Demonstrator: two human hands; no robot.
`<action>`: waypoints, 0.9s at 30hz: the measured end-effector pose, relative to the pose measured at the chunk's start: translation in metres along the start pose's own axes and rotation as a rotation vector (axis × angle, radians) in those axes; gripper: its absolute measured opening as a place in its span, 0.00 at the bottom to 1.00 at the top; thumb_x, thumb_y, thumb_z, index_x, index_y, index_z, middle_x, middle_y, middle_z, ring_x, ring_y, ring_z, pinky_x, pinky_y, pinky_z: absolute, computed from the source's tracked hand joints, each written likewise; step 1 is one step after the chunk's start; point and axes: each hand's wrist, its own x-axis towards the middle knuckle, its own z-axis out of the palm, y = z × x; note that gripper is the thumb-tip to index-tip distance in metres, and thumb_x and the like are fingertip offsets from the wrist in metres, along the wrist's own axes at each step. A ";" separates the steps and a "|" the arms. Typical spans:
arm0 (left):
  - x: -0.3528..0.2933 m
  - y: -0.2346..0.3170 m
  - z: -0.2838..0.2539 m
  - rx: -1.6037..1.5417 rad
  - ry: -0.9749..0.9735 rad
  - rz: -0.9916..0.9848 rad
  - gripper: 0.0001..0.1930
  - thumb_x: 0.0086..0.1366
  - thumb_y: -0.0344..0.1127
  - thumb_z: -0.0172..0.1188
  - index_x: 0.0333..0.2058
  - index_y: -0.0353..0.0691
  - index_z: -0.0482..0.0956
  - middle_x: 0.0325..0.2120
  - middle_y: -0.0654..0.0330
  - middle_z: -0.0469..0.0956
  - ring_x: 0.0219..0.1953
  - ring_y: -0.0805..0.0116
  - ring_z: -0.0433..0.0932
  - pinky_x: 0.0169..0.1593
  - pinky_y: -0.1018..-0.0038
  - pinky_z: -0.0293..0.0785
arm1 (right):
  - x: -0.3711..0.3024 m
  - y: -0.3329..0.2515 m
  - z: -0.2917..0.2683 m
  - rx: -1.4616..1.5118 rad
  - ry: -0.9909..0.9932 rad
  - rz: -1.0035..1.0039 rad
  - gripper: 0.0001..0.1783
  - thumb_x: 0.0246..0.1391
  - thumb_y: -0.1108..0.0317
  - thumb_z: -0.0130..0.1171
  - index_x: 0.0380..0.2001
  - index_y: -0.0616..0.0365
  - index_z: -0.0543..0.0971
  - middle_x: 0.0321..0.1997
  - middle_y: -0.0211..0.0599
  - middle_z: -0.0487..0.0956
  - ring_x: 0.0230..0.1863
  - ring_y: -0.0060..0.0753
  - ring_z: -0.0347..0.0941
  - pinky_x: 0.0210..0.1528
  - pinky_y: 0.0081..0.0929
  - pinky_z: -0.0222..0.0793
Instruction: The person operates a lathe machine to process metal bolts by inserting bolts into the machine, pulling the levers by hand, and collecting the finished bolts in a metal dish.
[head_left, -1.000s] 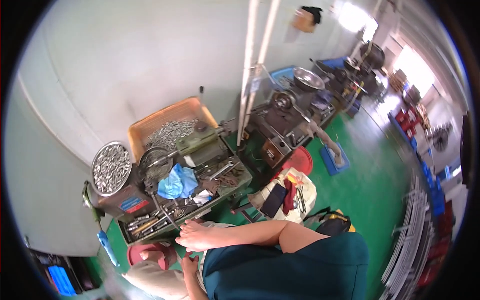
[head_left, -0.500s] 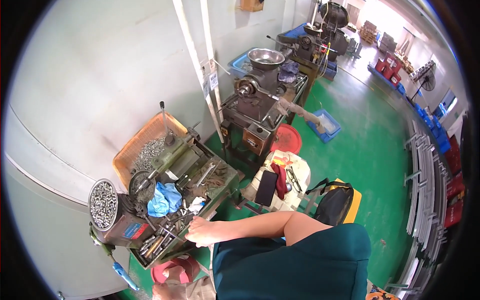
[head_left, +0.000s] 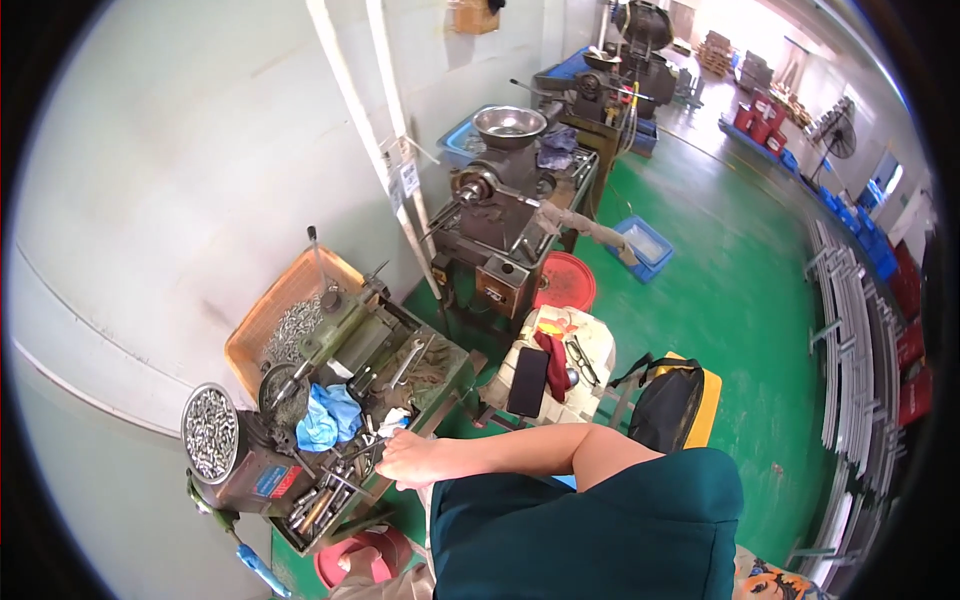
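My right hand (head_left: 406,460) reaches in from the right across the teal cloth (head_left: 590,520) of my clothing. Its fingers are curled closed at the near edge of the machine bench, by thin metal bars; anything inside them is hidden. Beside it lie a crumpled white cloth (head_left: 393,421) and a tray of hand tools (head_left: 322,503). A blue cloth or glove (head_left: 328,416) lies farther left on the greasy machine (head_left: 345,335). An open-end wrench (head_left: 406,362) rests behind the hand. My left hand is outside the view.
A round bin of small metal parts (head_left: 210,433) stands at left, before an orange basket (head_left: 250,350) of more parts. A stool (head_left: 575,395) bears a black phone (head_left: 528,380) and glasses. A black-yellow bag (head_left: 675,408), red lid (head_left: 566,282) and second machine (head_left: 500,205) stand beyond.
The view has shifted slightly, so the bench parts bin sits lower and the far machines sit more to the left. My right hand stays closed at the bench edge.
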 end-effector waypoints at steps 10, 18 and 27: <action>0.027 -0.072 0.011 0.079 0.006 0.129 0.18 0.50 0.44 0.46 0.36 0.39 0.69 0.35 0.52 0.69 0.40 0.57 0.67 0.44 0.64 0.62 | -0.039 0.023 -0.011 -0.012 0.070 0.143 0.12 0.24 0.60 0.59 0.15 0.54 0.73 0.18 0.31 0.73 0.27 0.35 0.70 0.25 0.35 0.59; 0.009 -0.135 0.036 0.117 0.023 0.162 0.18 0.53 0.45 0.43 0.40 0.42 0.67 0.38 0.55 0.68 0.43 0.59 0.66 0.46 0.65 0.61 | -0.034 0.020 -0.007 0.015 0.031 0.151 0.15 0.21 0.57 0.59 0.17 0.52 0.73 0.19 0.30 0.72 0.27 0.34 0.70 0.27 0.35 0.58; -0.005 -0.165 0.084 0.162 0.065 0.210 0.18 0.57 0.45 0.41 0.43 0.45 0.66 0.41 0.58 0.67 0.44 0.62 0.65 0.48 0.66 0.60 | -0.035 0.022 -0.006 0.004 0.140 0.121 0.13 0.21 0.59 0.59 0.15 0.53 0.73 0.17 0.31 0.72 0.25 0.35 0.70 0.26 0.34 0.58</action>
